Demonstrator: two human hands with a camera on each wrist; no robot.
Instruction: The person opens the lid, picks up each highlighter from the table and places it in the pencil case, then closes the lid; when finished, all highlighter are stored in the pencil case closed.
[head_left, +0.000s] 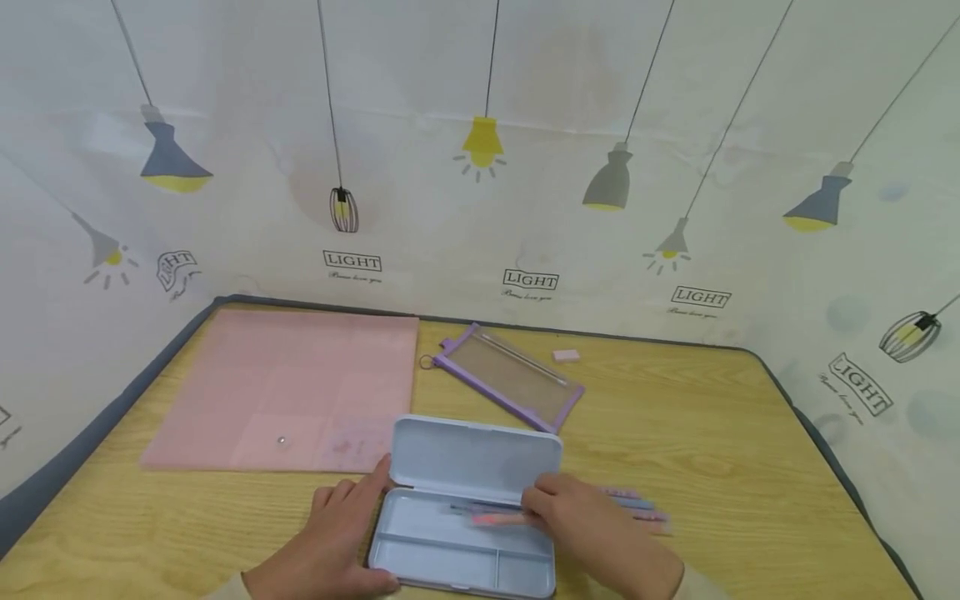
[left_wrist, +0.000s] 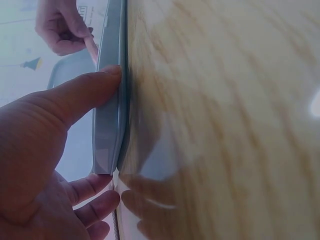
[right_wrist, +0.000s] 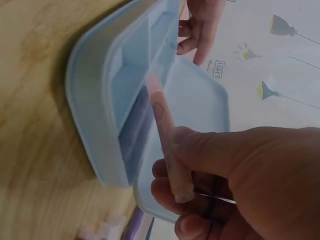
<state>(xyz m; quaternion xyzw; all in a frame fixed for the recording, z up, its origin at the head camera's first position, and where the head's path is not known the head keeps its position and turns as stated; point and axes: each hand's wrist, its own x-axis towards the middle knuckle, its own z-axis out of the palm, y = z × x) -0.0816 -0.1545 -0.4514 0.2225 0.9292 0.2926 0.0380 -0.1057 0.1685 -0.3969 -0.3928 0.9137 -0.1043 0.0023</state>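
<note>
Well short of the surface's (head_left: 750,467) far edge, the left hand (head_left: 337,533) grips an open blue case (head_left: 435,560). The right hand (head_left: 596,533) pinches a peach marker (right_wrist: 162,120) above it.

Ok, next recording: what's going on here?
A person's right hand pinches a pink pen over the open case, while the left hand holds the case's left end. A purple pen lies inside; other pens lie on the table to its right. Farther back are a folder, a pouch and an eraser.

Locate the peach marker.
In the head view, the peach marker is pinched by the right hand, over the right half of the open blue case.
</note>
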